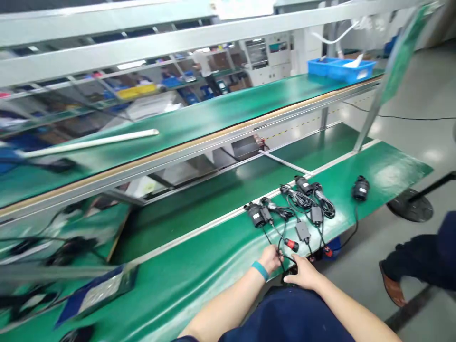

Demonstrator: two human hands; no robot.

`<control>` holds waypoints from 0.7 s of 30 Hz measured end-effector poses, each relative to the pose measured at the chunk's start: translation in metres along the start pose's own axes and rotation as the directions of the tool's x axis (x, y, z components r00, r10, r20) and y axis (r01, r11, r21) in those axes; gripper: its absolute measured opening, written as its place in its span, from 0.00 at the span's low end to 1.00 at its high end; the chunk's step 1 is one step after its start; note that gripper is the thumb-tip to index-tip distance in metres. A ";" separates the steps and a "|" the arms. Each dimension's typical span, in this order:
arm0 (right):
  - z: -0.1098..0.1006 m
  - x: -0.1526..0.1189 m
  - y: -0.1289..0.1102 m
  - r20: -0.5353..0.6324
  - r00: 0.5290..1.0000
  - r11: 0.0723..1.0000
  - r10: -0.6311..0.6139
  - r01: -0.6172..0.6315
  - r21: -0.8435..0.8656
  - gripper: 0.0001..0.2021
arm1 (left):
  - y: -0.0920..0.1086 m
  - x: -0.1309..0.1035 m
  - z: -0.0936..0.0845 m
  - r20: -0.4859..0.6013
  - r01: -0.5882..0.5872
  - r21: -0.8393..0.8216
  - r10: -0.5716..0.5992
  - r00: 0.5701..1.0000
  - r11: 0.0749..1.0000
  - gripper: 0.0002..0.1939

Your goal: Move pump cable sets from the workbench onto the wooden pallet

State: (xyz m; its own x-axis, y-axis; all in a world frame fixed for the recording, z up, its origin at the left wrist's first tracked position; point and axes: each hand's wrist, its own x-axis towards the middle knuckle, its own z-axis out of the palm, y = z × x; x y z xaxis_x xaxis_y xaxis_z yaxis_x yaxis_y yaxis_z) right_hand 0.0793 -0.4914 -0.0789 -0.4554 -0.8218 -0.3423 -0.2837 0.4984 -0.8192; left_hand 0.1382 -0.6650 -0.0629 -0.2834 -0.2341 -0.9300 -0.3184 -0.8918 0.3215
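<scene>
My left hand [271, 259], with a teal band at the wrist, is closed round a thin black cable [286, 257] at the bench's front edge. Close by on the right, my right hand [305, 274] curls at the same edge, its thumb and forefinger around something dark that I cannot make out. A black connector with a red ring [291, 245] lies just beyond my hands. Behind it are a black pump [255, 214], a small grey box on a cable [303, 232] and coiled black cables [298, 198].
The green bench [199, 266] runs left to right under a raised green shelf [228, 107]. Another black pump [360, 188] stands right, its cable hanging over the edge. Blue bins [340, 69] sit on the shelf. A person's leg and brown shoe [393, 285] are at right.
</scene>
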 end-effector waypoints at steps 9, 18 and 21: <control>0.041 0.002 0.010 0.021 0.999 0.998 0.042 -0.041 -0.043 0.13 | -0.012 -0.006 -0.030 0.153 -0.063 0.068 0.052 0.987 0.996 0.05; 0.017 0.024 -0.023 -0.347 0.938 0.978 -0.006 -0.066 -0.195 0.18 | 0.033 -0.009 -0.093 0.167 -0.119 0.550 0.031 0.986 0.827 0.15; 0.009 0.066 -0.050 -0.384 0.921 0.963 0.070 -0.162 -0.213 0.21 | 0.044 -0.009 -0.094 0.103 -0.154 0.572 0.115 0.988 0.806 0.25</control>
State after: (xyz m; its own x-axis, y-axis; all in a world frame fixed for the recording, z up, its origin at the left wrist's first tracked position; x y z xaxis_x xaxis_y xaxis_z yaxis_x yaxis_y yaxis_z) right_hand 0.0712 -0.5725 -0.0648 -0.7629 -0.6162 -0.1955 -0.3799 0.6720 -0.6357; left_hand 0.2122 -0.7390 -0.0568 -0.4102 -0.2939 -0.8633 -0.7302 -0.4613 0.5040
